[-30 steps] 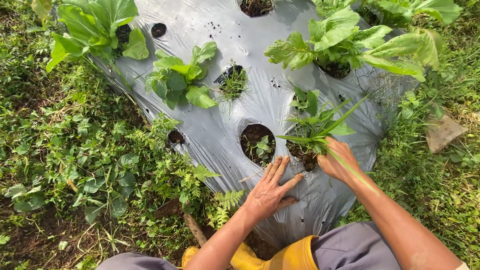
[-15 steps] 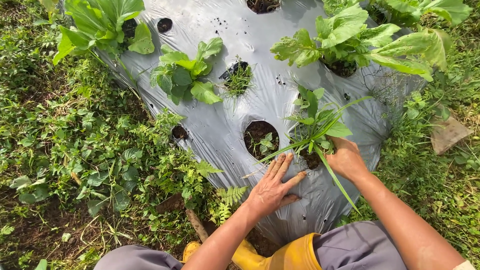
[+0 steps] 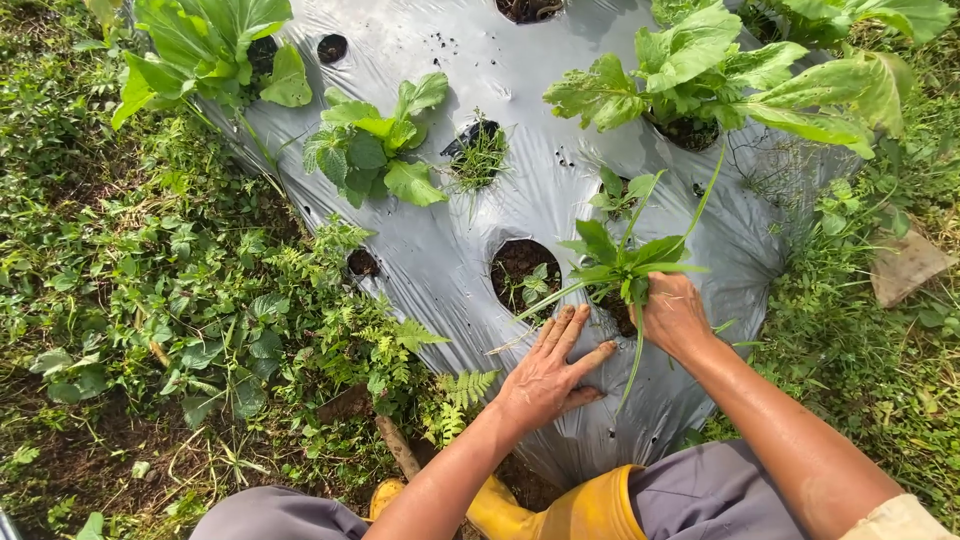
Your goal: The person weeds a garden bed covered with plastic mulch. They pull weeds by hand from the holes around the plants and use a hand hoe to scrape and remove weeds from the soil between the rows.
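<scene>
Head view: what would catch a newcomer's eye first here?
The shiny silver plastic mulch sheet with round planting holes fills the centre. On its near edge, the left hand presses flat while the right hand grips a bunch of long-bladed green weeds. Broad-leaved green plants stand beyond.

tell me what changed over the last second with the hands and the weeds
The right hand, closed on a clump of grassy weeds, has lifted it slightly and turned the blades more upright. The left hand stayed flat on the silver plastic mulch; the small seedling in its hole is unchanged.
</scene>
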